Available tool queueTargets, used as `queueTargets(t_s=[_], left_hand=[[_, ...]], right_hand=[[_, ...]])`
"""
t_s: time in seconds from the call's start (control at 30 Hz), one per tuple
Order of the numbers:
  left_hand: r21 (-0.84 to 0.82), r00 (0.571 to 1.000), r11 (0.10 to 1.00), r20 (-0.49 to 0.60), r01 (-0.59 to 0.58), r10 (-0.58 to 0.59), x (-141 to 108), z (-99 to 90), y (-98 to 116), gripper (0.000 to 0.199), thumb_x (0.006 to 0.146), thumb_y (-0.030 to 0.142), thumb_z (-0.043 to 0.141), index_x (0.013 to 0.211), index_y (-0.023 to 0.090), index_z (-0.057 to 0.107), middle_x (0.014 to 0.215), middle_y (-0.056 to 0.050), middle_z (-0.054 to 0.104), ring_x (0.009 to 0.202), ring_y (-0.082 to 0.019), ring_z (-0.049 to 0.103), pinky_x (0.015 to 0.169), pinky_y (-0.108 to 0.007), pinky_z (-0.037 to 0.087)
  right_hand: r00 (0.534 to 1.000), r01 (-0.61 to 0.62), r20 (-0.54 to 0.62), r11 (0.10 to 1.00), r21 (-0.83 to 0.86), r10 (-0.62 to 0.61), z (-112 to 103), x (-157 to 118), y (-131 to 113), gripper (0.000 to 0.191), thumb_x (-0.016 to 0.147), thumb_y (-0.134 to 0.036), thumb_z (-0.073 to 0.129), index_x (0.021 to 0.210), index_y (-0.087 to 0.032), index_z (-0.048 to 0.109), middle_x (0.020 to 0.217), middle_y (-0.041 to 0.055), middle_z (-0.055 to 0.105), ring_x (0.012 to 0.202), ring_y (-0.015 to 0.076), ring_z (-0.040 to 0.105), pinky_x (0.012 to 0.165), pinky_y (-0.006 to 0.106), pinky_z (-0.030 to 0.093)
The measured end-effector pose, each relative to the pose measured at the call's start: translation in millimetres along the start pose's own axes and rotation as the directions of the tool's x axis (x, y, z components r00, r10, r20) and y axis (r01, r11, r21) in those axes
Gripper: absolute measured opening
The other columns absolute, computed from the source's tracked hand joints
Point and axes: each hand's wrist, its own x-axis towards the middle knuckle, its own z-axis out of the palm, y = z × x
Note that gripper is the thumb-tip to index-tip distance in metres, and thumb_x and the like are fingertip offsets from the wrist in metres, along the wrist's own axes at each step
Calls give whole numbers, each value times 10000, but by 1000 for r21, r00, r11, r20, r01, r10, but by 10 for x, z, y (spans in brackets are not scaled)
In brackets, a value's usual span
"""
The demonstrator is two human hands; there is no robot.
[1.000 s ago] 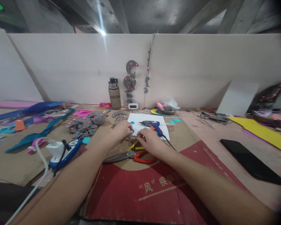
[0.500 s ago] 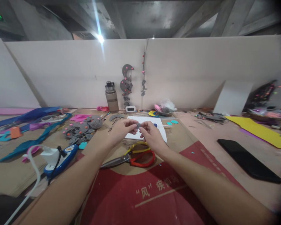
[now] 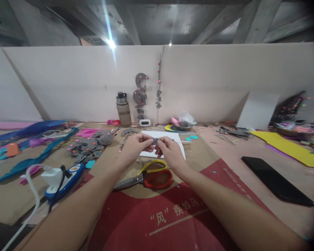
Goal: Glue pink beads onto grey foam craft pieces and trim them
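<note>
Between the fingertips of both hands is a small grey felt piece [image 3: 155, 140], too small to make out in detail. My left hand [image 3: 139, 143] pinches its left side, and my right hand [image 3: 169, 146] pinches its right side. Both hands are closed above a white sheet [image 3: 178, 141] lying on the cardboard. Just nearer to me lie scissors [image 3: 146, 177] with one yellow and one red handle, blades pointing left. A few turquoise cut-outs [image 3: 191, 137] rest right of the sheet.
Grey felt pieces with pink pins [image 3: 85, 148] are heaped at left, near a blue power strip [image 3: 68, 183]. A bottle [image 3: 123, 109] and a small white clock [image 3: 144, 122] stand by the partition. On the right lie a black phone [image 3: 277, 181] and a yellow sheet [image 3: 290, 146].
Both hands keep their pinch on the grey felt piece, with the fingertips slightly shifted. The whole view has moved a little; objects on the table stay where they were.
</note>
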Motion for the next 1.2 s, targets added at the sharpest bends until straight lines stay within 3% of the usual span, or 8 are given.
queueTargets(t_s=[0.17, 0.33, 0.47, 0.6, 0.83, 0.97, 1.07, 1.2], left_hand=[[111, 997, 991, 34, -77, 74, -33, 46, 7, 211, 716, 332, 654, 782, 135, 617, 630, -37, 642, 590, -137, 606, 605, -275, 503], [15, 1000, 1000, 20, -10, 10, -33, 51, -6, 219, 711, 332, 654, 784, 131, 607, 627, -37, 637, 578, -132, 597, 609, -280, 502], [-129, 997, 991, -62, 43, -51, 4, 19, -4, 252, 651, 314, 706, 762, 123, 584, 603, -25, 617, 550, -126, 591, 583, -276, 494], [-210, 982, 978, -184, 6, -45, 78, -98, 4, 277, 611, 296, 731, 760, 125, 573, 634, -10, 608, 566, -115, 593, 557, -247, 480], [-275, 930, 958, -367, -84, -23, 197, -414, 19, 253, 589, 257, 718, 754, 132, 572, 615, 13, 593, 545, -74, 556, 499, -178, 416], [-301, 916, 949, -398, -89, -41, 222, -501, 28, 250, 586, 253, 713, 744, 131, 563, 608, 16, 588, 523, -65, 534, 471, -170, 394], [-311, 919, 947, -392, -86, -45, 220, -505, 34, 253, 587, 253, 714, 752, 132, 566, 621, 16, 592, 521, -63, 533, 473, -173, 396], [-299, 947, 952, -319, -62, -39, 200, -474, 44, 255, 593, 267, 724, 747, 130, 573, 630, 10, 595, 521, -62, 532, 476, -173, 393]], right_hand=[[998, 6, -63, 994, -112, -13, -15, -2, -23, 100, 751, -270, 491, 727, -181, 530, 566, -44, 534, 490, 88, 509, 476, 213, 417], [1000, -14, -19, 999, -42, 13, -23, 8, -19, 141, 690, -157, 404, 732, -175, 538, 588, -35, 549, 497, 90, 526, 466, 214, 431], [999, -31, -9, 999, -22, 31, -48, 58, 37, 218, 679, -139, 392, 834, -181, 539, 676, -28, 568, 530, 88, 545, 479, 216, 443], [996, 6, 91, 969, -245, 17, -112, 110, 78, 172, 712, -158, 456, 822, -179, 586, 716, -11, 591, 616, 104, 553, 553, 233, 438], [917, 317, 374, 822, -473, -138, -53, 2, -46, 135, 782, -145, 501, 799, -187, 628, 767, 5, 634, 712, 123, 543, 674, 255, 409], [799, 479, 597, 671, -565, -68, -30, -173, -122, 199, 802, -107, 475, 891, -187, 635, 887, 47, 628, 808, 145, 554, 737, 261, 411], [725, 588, 689, 502, -634, 20, -89, -323, -98, 347, 793, -100, 478, 1099, -225, 585, 1064, 75, 589, 933, 176, 541, 785, 275, 403], [715, 630, 696, 372, -682, 63, -189, -459, -78, 462, 794, -146, 493, 1241, -262, 492, 1098, 88, 568, 981, 212, 519, 802, 306, 397]])
